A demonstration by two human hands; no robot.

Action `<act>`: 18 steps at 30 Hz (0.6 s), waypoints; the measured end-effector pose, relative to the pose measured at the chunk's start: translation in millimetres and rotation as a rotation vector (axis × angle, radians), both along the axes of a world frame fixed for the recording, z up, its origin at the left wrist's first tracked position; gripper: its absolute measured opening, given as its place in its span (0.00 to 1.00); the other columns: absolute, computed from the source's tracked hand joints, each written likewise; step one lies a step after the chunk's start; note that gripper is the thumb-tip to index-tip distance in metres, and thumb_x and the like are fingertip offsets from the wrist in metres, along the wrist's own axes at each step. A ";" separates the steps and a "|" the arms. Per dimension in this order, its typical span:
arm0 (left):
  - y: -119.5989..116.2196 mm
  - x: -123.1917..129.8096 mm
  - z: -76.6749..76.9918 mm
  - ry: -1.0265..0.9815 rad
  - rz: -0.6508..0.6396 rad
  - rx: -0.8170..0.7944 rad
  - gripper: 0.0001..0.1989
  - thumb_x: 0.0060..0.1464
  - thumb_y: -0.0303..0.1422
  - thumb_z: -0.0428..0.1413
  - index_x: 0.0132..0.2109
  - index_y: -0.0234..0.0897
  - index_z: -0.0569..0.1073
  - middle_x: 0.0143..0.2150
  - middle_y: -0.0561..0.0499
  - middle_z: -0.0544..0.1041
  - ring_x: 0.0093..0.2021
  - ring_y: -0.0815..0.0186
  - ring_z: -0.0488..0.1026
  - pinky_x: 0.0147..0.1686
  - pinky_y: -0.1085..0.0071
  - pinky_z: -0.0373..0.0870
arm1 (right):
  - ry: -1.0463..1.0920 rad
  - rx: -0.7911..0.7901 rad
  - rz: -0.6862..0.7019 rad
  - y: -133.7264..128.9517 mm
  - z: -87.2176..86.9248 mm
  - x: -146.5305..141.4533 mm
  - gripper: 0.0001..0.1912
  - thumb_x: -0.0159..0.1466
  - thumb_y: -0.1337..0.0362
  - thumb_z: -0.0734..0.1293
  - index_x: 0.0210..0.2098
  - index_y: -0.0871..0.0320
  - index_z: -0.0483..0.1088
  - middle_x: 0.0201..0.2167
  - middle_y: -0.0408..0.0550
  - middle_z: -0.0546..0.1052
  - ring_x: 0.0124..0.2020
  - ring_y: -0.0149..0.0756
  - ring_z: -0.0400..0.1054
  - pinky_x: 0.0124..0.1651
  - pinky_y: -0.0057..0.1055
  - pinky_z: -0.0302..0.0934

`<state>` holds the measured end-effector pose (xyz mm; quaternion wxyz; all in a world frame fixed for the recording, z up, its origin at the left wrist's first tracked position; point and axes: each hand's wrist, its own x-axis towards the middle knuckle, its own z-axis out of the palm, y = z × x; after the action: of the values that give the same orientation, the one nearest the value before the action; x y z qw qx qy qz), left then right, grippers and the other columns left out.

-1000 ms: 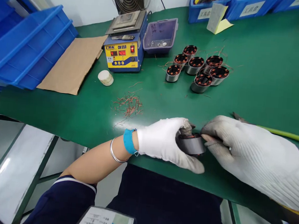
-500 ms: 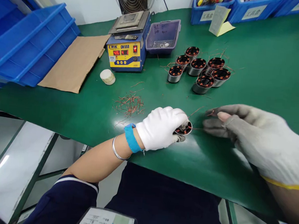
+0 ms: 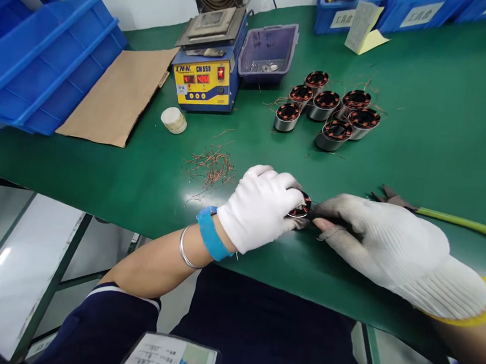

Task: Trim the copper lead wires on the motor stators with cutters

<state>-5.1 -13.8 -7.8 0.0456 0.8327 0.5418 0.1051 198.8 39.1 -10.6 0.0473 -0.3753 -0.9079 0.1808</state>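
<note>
My left hand (image 3: pixel 261 209), in a white glove, is closed around a small motor stator (image 3: pixel 303 205) with a metal rim, dark core and copper windings. The stator is tilted near the front of the green table, partly hidden by my fingers. Against its right side, my right hand (image 3: pixel 373 237), gloved too with a bare thumb tip, is closed in a pinch. A thin wire (image 3: pixel 314 202) runs from the stator to those fingertips; its end is hidden. Behind my right hand lie cutting pliers (image 3: pixel 397 200) with a green handle.
Several wound stators (image 3: pixel 325 101) stand at the back. Copper wire scraps (image 3: pixel 211 168) lie left of my left hand, near a white round block (image 3: pixel 174 120). Behind are a blue-and-yellow CM558 unit (image 3: pixel 204 86), a purple bin (image 3: pixel 267 49), cardboard (image 3: pixel 119 94) and blue crates (image 3: pixel 50 60).
My right hand has moved left to the stator and its fingers have come together. The pliers have come into view behind it. My left hand still holds the stator.
</note>
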 end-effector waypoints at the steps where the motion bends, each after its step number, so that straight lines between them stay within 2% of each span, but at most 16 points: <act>1: 0.9 -1.4 0.8 -0.015 -0.012 -0.020 0.08 0.62 0.38 0.61 0.45 0.41 0.81 0.49 0.49 0.81 0.44 0.59 0.75 0.57 0.56 0.64 | -0.024 -0.003 -0.023 -1.2 0.5 0.4 0.22 0.67 0.47 0.58 0.41 0.51 0.78 0.30 0.51 0.81 0.27 0.49 0.74 0.24 0.38 0.56; 3: 2.1 -3.3 2.0 -0.042 -0.026 -0.049 0.08 0.62 0.36 0.61 0.47 0.41 0.81 0.52 0.49 0.81 0.46 0.59 0.76 0.62 0.54 0.61 | -0.058 0.042 -0.038 -3.4 1.6 0.6 0.23 0.67 0.48 0.56 0.43 0.51 0.78 0.32 0.52 0.82 0.29 0.51 0.74 0.24 0.38 0.54; 5: 1.8 -3.6 2.5 -0.059 -0.022 -0.068 0.08 0.62 0.36 0.61 0.47 0.42 0.81 0.55 0.49 0.80 0.50 0.57 0.76 0.64 0.52 0.60 | -0.082 0.127 -0.040 -5.5 1.4 0.2 0.25 0.68 0.48 0.55 0.46 0.53 0.78 0.40 0.55 0.83 0.32 0.52 0.76 0.26 0.39 0.56; 9: -1.2 -1.0 2.9 -0.065 0.078 -0.049 0.08 0.60 0.37 0.62 0.46 0.45 0.82 0.56 0.47 0.79 0.55 0.52 0.72 0.58 0.51 0.64 | -0.121 0.228 -0.063 -7.8 -3.9 1.6 0.30 0.67 0.42 0.56 0.55 0.54 0.74 0.49 0.58 0.82 0.33 0.54 0.77 0.30 0.42 0.61; 11: -1.8 -0.5 3.8 -0.058 0.093 -0.048 0.08 0.59 0.36 0.62 0.45 0.45 0.82 0.53 0.47 0.79 0.53 0.52 0.72 0.58 0.50 0.64 | -0.099 0.228 -0.041 -7.3 -6.4 2.7 0.32 0.67 0.41 0.57 0.58 0.53 0.73 0.52 0.59 0.81 0.36 0.56 0.78 0.33 0.44 0.63; 14: -0.2 -1.7 6.3 -0.044 0.038 -0.087 0.09 0.58 0.33 0.61 0.46 0.44 0.82 0.51 0.47 0.79 0.52 0.54 0.73 0.63 0.48 0.60 | -0.037 0.196 -0.023 -4.0 -6.9 0.2 0.33 0.66 0.40 0.59 0.60 0.52 0.72 0.57 0.58 0.79 0.42 0.59 0.78 0.38 0.48 0.66; 18: 3.0 -5.0 8.5 -0.032 -0.023 -0.112 0.09 0.59 0.33 0.60 0.46 0.43 0.82 0.50 0.47 0.79 0.54 0.55 0.74 0.67 0.48 0.58 | -0.005 0.075 -0.049 6.2 -2.9 -6.8 0.34 0.60 0.40 0.65 0.60 0.48 0.72 0.53 0.54 0.81 0.44 0.62 0.78 0.39 0.51 0.68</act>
<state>-10.1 -10.7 0.6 0.1019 0.8331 0.5366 0.0875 192.0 45.3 -13.5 0.0632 -0.3957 -0.9047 0.1445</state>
